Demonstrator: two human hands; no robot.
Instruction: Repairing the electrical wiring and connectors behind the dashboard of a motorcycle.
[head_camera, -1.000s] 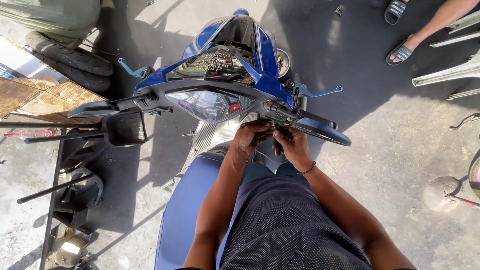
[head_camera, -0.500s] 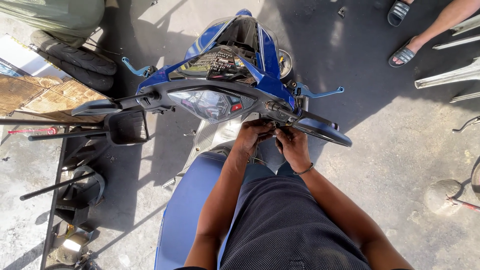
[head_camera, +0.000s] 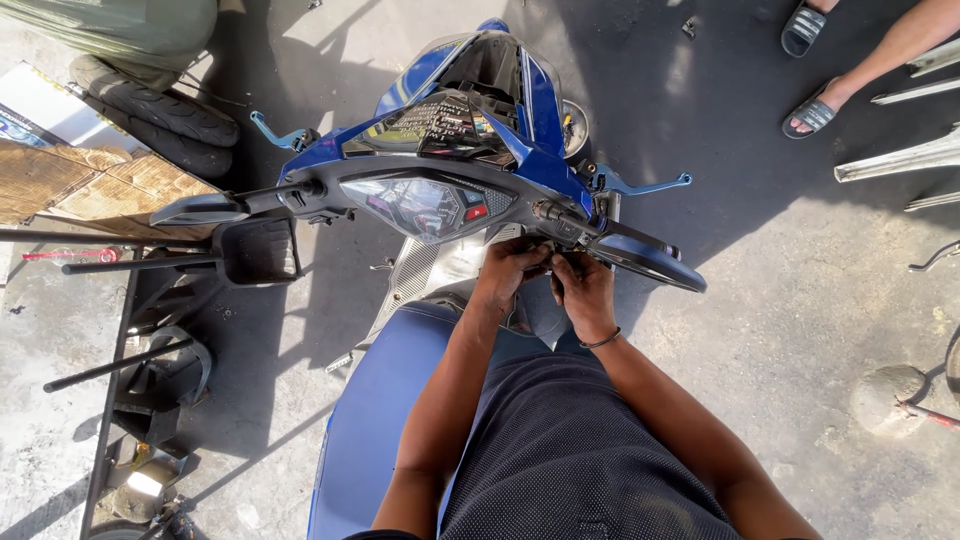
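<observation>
A blue motor scooter (head_camera: 455, 130) stands below me, its front panels partly stripped and the instrument cluster (head_camera: 420, 205) facing up. My left hand (head_camera: 510, 270) and my right hand (head_camera: 585, 295) are pressed together just under the right side of the handlebar (head_camera: 590, 225), fingers curled around a small part I cannot make out. A black band circles my right wrist. The blue seat (head_camera: 385, 420) lies beneath my arms.
Stacked tyres (head_camera: 160, 110) and cardboard (head_camera: 60, 185) lie at the left beside a black metal rack (head_camera: 150, 350). Another person's sandalled feet (head_camera: 815, 70) stand at the top right near metal strips (head_camera: 900, 160). A stone (head_camera: 890, 395) sits on the concrete at right.
My hands stay together at the same spot under the handlebar, with only slight finger movement. The view has shifted a little.
</observation>
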